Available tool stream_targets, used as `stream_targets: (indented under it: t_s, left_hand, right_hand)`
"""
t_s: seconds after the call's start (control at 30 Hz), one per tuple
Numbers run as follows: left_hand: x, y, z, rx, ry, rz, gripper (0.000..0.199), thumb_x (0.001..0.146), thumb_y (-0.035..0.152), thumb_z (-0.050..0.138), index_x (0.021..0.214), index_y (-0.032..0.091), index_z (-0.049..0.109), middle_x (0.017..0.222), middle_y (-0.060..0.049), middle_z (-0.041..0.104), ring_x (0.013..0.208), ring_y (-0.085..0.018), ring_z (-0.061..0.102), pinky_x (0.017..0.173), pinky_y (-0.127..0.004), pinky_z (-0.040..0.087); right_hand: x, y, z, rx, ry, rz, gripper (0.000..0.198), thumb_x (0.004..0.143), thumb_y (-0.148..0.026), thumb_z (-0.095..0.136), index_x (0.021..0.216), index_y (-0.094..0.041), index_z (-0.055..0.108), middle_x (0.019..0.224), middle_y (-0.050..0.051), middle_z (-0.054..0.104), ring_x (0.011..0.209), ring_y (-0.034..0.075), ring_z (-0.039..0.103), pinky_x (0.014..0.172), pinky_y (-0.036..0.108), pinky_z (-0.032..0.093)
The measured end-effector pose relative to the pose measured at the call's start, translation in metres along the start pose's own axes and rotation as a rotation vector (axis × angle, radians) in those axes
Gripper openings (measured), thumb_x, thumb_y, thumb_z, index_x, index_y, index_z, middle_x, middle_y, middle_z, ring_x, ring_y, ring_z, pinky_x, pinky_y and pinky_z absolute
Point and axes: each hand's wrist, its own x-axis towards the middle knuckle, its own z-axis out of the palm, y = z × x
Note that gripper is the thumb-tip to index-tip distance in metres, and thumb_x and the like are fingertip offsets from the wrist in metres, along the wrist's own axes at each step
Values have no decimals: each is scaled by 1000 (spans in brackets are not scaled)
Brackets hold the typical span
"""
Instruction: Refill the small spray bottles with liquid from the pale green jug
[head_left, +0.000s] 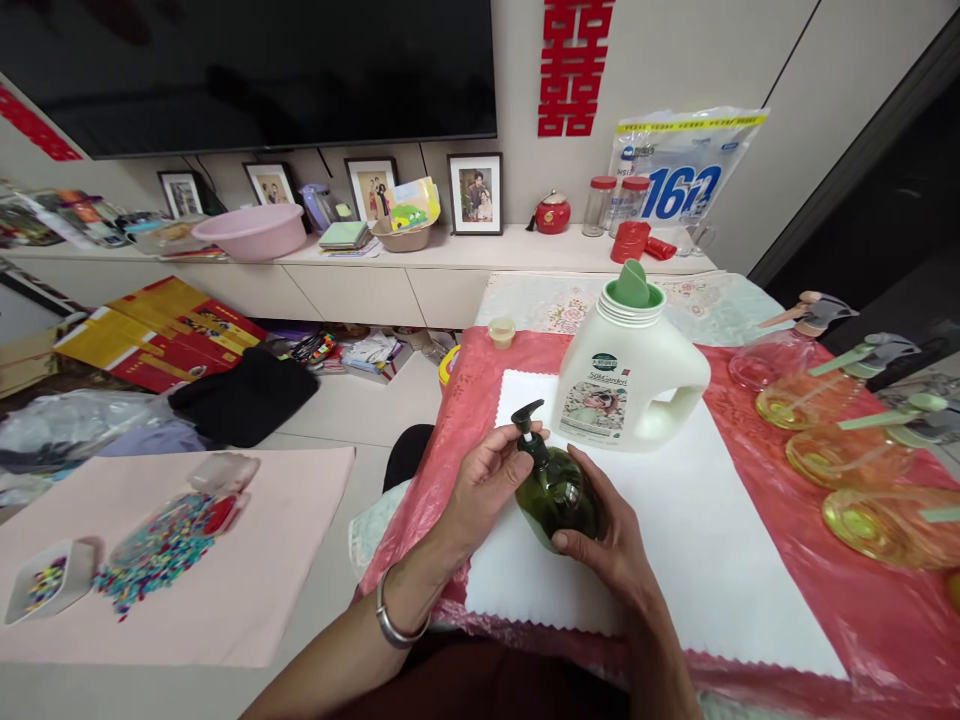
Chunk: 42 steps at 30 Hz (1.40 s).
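Observation:
A dark green pump bottle (556,500) is held tilted between my two hands over the white sheet (697,530). My left hand (491,475) pinches the black pump head (531,430) at the bottle's neck. Around the bottle's right side and base, my right hand (611,540) has its fingers wrapped. Just behind the bottle stands a large cream detergent jug (630,370) with a handle. A green spout (632,285) shows in the jug's mouth.
Several spray bottles (814,390) line the right side of the red table cover (757,430). A small cup (501,332) sits at the back left. Lower left, colorful beads (161,545) lie on a pink surface (247,590). Picture frames (475,195) and a pink basin (251,232) stand on the cabinet.

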Motion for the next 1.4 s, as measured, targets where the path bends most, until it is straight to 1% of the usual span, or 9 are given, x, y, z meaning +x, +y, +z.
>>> stream_targets:
  t_s: [0.13,0.23,0.37,0.53,0.87,1.0,1.2,1.3,1.4]
  left_hand:
    - [2,0,5,41,128,34,43,65,39,93,101,22,75,105,-2,70,91,-15,62,80,-24,48]
    - [3,3,5,58,143,-16,41,64,35,93,98,22,77,103,-1,70,92,-15,62,84,-25,48]
    - [3,5,2,12,120,-54,48,63,32,93,106,23,75,101,-2,72,92,-16,64,87,-27,49]
    - [5,4,2,27,109,29,40,66,27,90,101,20,71,98,-3,74,98,-18,66,93,-30,48]
    - [3,9,0,-27,-29,-30,41,79,32,81,114,19,65,107,-8,77,96,-20,70,90,-33,50]
    - [1,9,0,8,-43,-36,41,83,36,78,119,19,67,112,-9,74,102,-20,67,95,-34,48]
    - [1,5,5,78,123,-21,43,66,37,91,101,20,74,92,-1,68,82,-14,60,76,-27,47]
    - [2,7,4,54,135,-68,44,62,33,93,100,20,75,86,1,67,78,-13,58,75,-25,47]
    - [4,12,3,-10,121,-78,53,59,28,95,107,20,74,90,0,70,81,-13,62,78,-25,48]
  right_hand:
    - [0,-2,1,-20,-20,-7,82,85,-50,89,153,-35,46,146,4,45,134,29,46,116,40,42]
    - [1,-2,1,-12,-31,1,81,85,-50,89,153,-36,46,146,4,45,134,29,46,117,41,40]
    - [2,-3,1,1,-31,-1,80,85,-47,89,152,-36,47,146,3,45,134,28,46,116,39,41]
    - [2,-3,1,33,-26,4,80,84,-44,90,152,-35,48,146,3,46,134,28,46,114,36,44]
    - [0,-1,0,95,-25,55,85,82,-47,91,153,-28,47,146,8,45,137,31,43,113,42,45]
    - [1,-1,1,83,-11,42,83,83,-45,90,152,-30,48,146,6,45,137,29,43,114,40,44]
    - [2,-1,3,83,-37,25,83,83,-44,91,152,-32,47,148,5,44,137,29,43,115,39,43]
    - [1,-3,3,114,-52,33,80,84,-43,91,151,-34,48,147,4,45,136,28,45,114,37,44]
    - [0,-3,2,137,-44,47,81,82,-45,91,151,-32,49,146,6,45,135,29,45,114,40,44]
